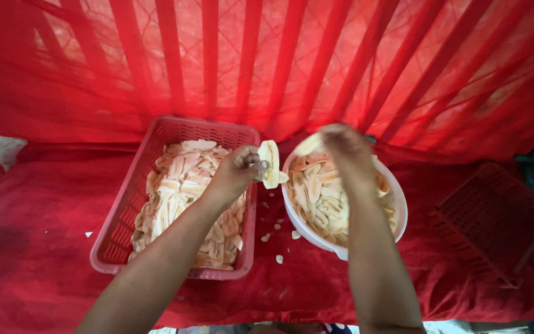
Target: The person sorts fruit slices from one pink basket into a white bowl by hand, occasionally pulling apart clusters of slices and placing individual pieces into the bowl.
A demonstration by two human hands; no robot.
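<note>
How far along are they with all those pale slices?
Many slices already lie heaped in the red basket. The left hand holds one slice over the gap between basket and bowl, and the right hand grips another above the white bowl. That bowl looks well filled, so plenty seems left.

Your red basket point(125, 204) is perforated plastic; your white colander point(397, 210) is smooth, slightly glossy plastic. Matt red cloth point(44, 247) covers the table. The pale slices point(180, 179) look dry and matt, possibly starchy.
</note>
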